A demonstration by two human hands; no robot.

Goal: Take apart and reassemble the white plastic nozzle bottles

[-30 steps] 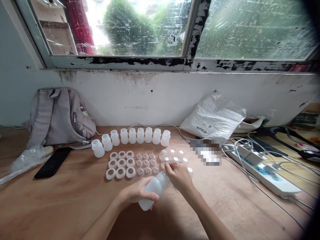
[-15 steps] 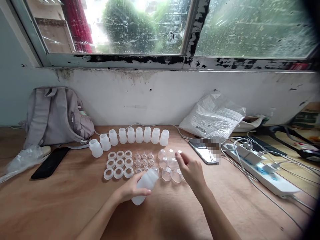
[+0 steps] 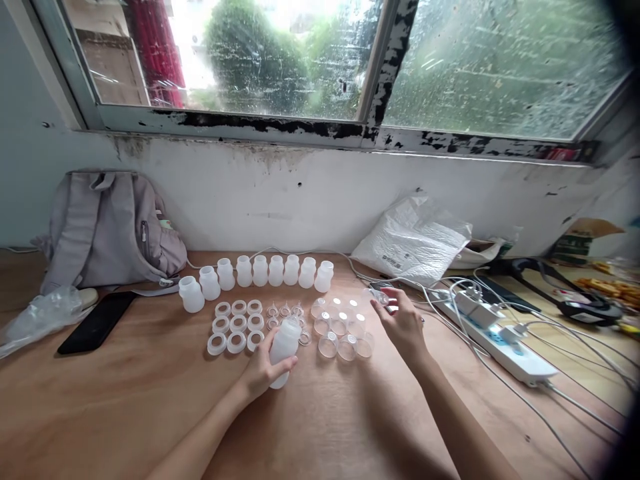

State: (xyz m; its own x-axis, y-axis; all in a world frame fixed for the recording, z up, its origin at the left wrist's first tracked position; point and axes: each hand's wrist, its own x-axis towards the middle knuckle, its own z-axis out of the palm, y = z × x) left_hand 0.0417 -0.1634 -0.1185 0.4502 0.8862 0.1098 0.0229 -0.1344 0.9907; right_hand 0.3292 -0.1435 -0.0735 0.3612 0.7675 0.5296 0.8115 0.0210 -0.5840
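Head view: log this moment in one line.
left hand: holds frosted bottle, tilted | right hand: holds small clear piece | table: frosted bottle row, white rings, clear domed caps | right side: power strip

Left hand (image 3: pixel 265 365) gripped frosted bottle (image 3: pixel 285 340); right hand (image 3: pixel 406 330) had small clear piece (image 3: pixel 377 295) at fingertips.
Bottle leaned slightly, in front of clear teat-like parts (image 3: pixel 285 312), some hidden. Nine white rings (image 3: pixel 239 331) sat left of those, nine clear domed caps (image 3: pixel 347 350) right. Row of nine frosted bottles (image 3: pixel 276 272) stood upright behind, on wooden table (image 3: pixel 310 420). Grey backpack (image 3: pixel 113 230) and black phone (image 3: pixel 95 325) far left; plastic bag (image 3: pixel 417 240) and power strip (image 3: pixel 515 357) right. Clear piece's exact shape unclear.
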